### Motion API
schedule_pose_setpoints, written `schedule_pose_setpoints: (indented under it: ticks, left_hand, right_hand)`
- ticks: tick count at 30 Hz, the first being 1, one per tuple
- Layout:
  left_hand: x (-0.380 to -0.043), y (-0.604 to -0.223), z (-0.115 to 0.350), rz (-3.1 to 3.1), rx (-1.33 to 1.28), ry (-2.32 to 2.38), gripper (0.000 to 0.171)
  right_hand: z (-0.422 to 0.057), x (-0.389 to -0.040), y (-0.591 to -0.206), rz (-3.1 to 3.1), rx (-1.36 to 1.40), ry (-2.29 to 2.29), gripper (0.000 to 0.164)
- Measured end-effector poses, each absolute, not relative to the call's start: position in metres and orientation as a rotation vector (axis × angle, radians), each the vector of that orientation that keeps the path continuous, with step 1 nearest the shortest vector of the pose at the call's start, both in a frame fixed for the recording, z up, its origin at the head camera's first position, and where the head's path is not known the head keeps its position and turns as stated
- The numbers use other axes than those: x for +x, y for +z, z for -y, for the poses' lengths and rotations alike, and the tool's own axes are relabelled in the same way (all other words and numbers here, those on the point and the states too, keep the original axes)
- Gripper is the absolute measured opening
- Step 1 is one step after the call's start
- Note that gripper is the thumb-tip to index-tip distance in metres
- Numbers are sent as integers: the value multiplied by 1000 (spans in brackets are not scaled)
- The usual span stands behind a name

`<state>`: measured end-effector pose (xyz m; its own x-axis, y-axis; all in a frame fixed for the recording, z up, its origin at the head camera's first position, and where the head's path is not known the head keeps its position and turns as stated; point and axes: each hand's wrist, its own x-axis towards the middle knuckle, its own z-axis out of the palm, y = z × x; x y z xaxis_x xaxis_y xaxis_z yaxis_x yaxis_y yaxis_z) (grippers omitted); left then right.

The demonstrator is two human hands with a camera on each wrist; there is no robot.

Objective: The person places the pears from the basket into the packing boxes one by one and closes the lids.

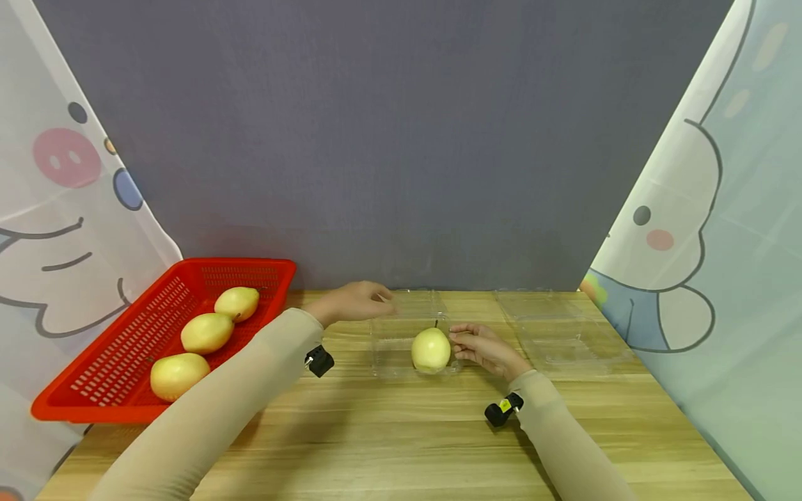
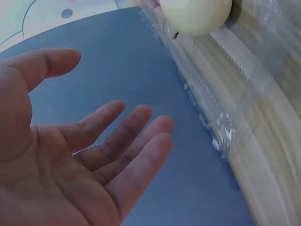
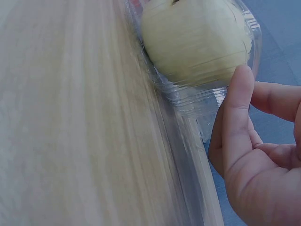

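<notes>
A pale yellow pear (image 1: 431,350) sits upright, stem up, in the right front of an open clear plastic box (image 1: 391,353). My right hand (image 1: 485,348) is at the box's right side; in the right wrist view its fingertips pinch the clear wall beside the pear (image 3: 195,42). My left hand (image 1: 358,301) hovers by the back left of the box, near its raised lid (image 1: 416,303). The left wrist view shows that hand (image 2: 89,150) with spread, loosely bent fingers and nothing in them.
A red plastic basket (image 1: 113,410) on the left holds three yellow pears (image 1: 207,332). At the right lies a second open clear box (image 1: 564,341). A grey panel (image 1: 401,153) stands behind the wooden table (image 1: 388,445), with printed cloths on both sides.
</notes>
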<state>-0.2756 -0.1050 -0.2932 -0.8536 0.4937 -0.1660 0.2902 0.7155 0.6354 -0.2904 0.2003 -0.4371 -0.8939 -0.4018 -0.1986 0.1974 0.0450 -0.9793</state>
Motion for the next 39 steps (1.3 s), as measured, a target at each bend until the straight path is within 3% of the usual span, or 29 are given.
schedule_pose_setpoints:
  ticks: [39]
  left_hand:
    - [-272,-249,214,-2914,686,490,50]
  right_hand:
    - [-201,-290,-436,-1896,-196,-1920,45]
